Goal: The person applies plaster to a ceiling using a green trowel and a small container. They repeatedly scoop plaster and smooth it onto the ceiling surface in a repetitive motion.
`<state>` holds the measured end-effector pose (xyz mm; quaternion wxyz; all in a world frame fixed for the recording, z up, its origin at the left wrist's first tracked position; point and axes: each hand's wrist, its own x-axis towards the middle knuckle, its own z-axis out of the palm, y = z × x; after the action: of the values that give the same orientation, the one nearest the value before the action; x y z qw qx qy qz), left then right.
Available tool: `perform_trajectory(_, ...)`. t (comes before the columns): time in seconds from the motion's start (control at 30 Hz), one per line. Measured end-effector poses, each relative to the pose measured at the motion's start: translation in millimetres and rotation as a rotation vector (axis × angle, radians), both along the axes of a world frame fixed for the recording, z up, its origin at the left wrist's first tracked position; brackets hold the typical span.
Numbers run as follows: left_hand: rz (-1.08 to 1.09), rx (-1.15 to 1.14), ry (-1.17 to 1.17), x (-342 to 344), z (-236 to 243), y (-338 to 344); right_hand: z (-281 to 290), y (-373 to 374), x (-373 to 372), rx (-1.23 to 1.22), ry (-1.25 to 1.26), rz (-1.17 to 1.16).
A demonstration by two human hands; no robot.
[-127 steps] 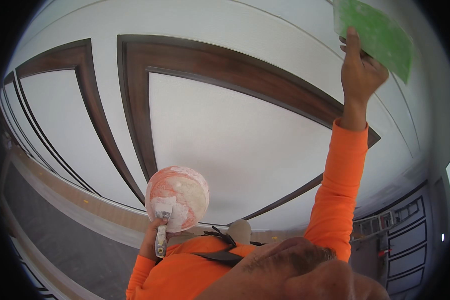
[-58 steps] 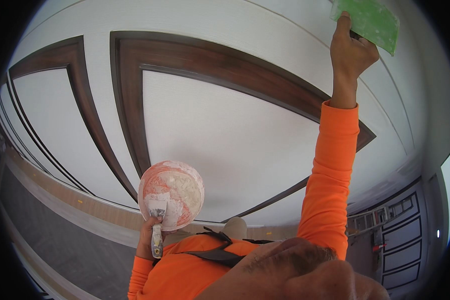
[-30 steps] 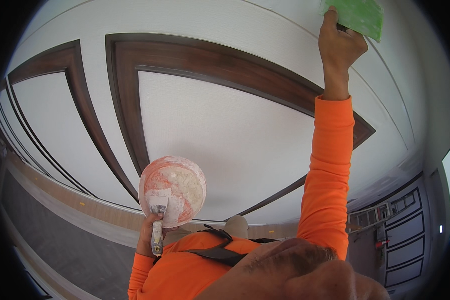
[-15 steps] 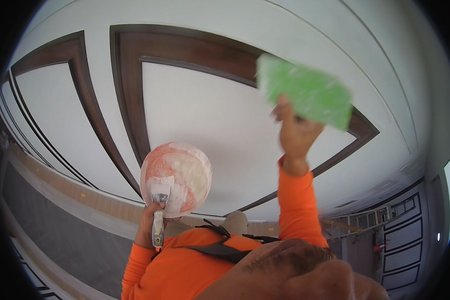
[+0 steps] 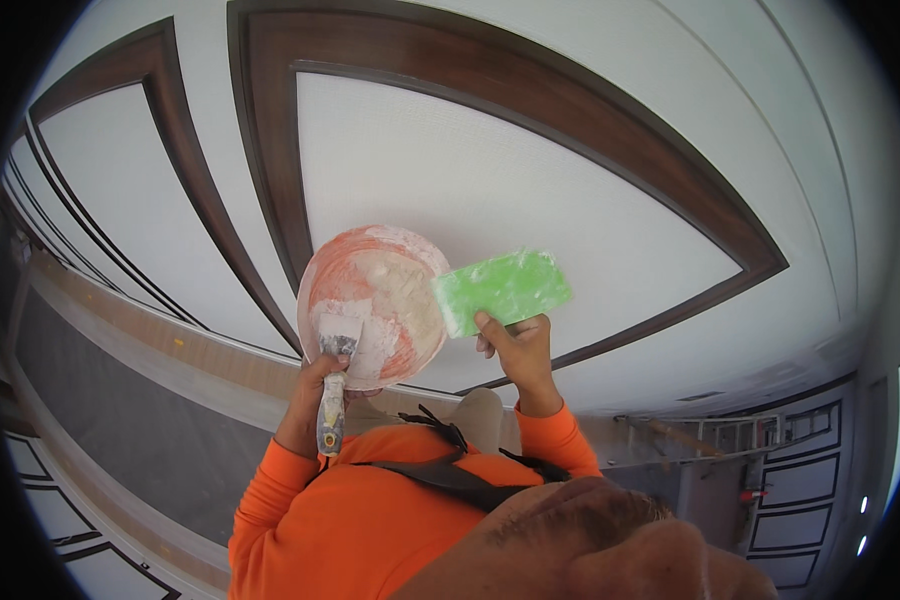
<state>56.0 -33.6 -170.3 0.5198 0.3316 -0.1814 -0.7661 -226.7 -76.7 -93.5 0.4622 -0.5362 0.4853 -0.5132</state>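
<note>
R grip (image 5: 522, 350) clamped on green plastic spreader (image 5: 503, 290); putty tub (image 5: 320, 290) just L of it. L grip (image 5: 320, 374) closed round putty knife (image 5: 331, 418) + supporting tub; poss. risk: doubled-up hold slackens, knife slips.

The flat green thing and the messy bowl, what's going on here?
Someone in an orange shirt has both hands full, in front of a white wall with brown frames. The left hand holds the bowl, which has pale paste in it, together with a scraper. The right hand holds the flat green plate, smudged with white, right by the bowl's rim. I can't tell whether they touch.
</note>
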Motion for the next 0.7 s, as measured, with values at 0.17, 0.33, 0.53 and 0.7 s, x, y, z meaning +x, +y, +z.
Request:
perform_trajectory(0.17, 0.0, -0.008, -0.019, 4, -5, 0, -14, 8, 10, 0.029, 0.063, 0.008)
perform_trajectory(0.33, 0.019, 0.02, -0.077, 5, -9, 1, -27, 10, 5, 0.048, 0.08, -0.04)
perform_trajectory(0.53, 0.023, 0.028, -0.217, 12, 4, 6, -13, 14, 13, -0.179, 0.236, -0.142)
perform_trajectory(0.7, 0.048, -0.087, -0.276, 13, -2, -2, -5, 4, 11, -0.49, 0.588, -0.113)
